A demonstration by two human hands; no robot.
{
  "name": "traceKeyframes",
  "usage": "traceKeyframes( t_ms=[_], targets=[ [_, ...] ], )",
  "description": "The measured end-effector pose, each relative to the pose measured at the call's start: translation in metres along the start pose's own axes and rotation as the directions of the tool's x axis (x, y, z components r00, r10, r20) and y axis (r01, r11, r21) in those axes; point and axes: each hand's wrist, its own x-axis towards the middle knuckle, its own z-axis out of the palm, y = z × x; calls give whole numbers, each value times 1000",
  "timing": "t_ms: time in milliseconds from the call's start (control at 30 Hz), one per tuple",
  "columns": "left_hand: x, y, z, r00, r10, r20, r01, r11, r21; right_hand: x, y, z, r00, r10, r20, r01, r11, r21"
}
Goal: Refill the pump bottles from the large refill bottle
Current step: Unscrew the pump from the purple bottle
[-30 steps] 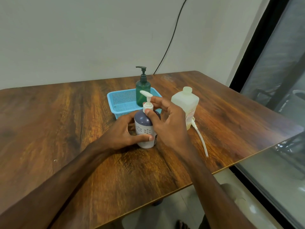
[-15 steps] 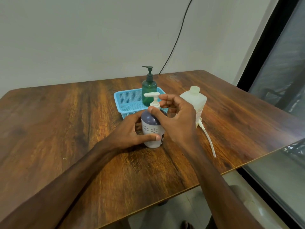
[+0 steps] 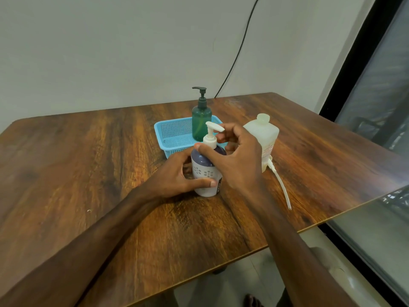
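A purple and white pump bottle [image 3: 204, 171] stands upright on the wooden table [image 3: 88, 165]. My left hand [image 3: 174, 176] grips its body from the left, thumb across the front. My right hand [image 3: 234, 158] pinches the collar of its white pump head [image 3: 211, 135], with the nozzle pointing right. The large translucent refill bottle [image 3: 264, 138] stands just right of my right hand, its cap on. A green pump bottle [image 3: 201, 117] stands in a blue basket [image 3: 170, 135] behind.
A loose white pump tube [image 3: 281, 185] lies on the table right of the refill bottle, reaching toward the front edge. The table's right and front edges are close. A black cable runs down the wall behind. A dark window frame stands at the right.
The pump head has turned, its nozzle swinging from pointing left to pointing right under my right hand. My left hand keeps hold of the bottle body.
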Motion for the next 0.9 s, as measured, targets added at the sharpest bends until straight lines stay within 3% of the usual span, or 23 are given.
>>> traceKeyframes(
  t_ms=[133, 333, 500, 600, 900],
  targets=[
    [1, -2, 0, 1000, 9, -9, -10, 1000, -26, -2, 2, 2, 1000, 5, 1, -5, 1000, 15],
    [2, -4, -1, 1000, 9, 4, -9, 999, -32, -3, 4, -7, 964, 47, 263, -76, 992, 103],
    [1, -3, -1, 1000, 5, 6, -5, 1000, 8, 0, -3, -7, 998, -6, 59, 4, 999, 44],
    [2, -5, -2, 1000, -9, 19, 9, 1000, 7, 3, -2, -3, 1000, 8, 13, -9, 998, 60],
    [4, -9, -1, 1000, 9, 7, -8, 999, -44, 0, 3, -5, 963, 71, 259, -113, 982, 153]
  ],
)
